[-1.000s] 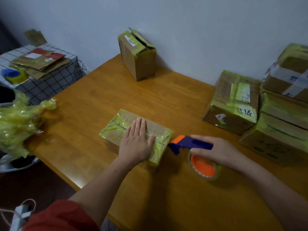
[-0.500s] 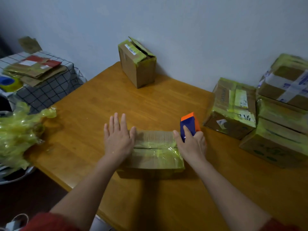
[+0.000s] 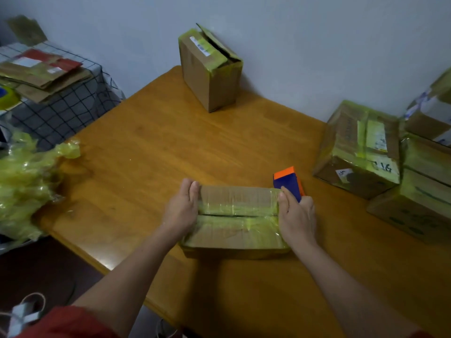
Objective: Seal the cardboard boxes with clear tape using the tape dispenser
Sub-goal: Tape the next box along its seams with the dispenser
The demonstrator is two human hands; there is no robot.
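The cardboard box (image 3: 234, 215) lies flat near the front edge of the tabletop (image 3: 170, 147), its top seam and ends covered with yellowish clear tape. The left hand (image 3: 181, 211) presses against the box's left end, fingers (image 3: 189, 191) straight and held together. The right hand (image 3: 296, 215) rests at the box's right end with its thumb on the top edge. Its other fingers are curled around the blue and orange tape dispenser (image 3: 286, 179), which stands just behind the box's right corner. A taller taped box (image 3: 210, 71) stands upright by the wall at the back. More taped boxes (image 3: 358, 152) are piled on the right. Crumpled yellow film (image 3: 26, 181) hangs over the left edge, near a side table (image 3: 68, 106) with a checked cloth and flattened cardboard (image 3: 41, 74) on it.
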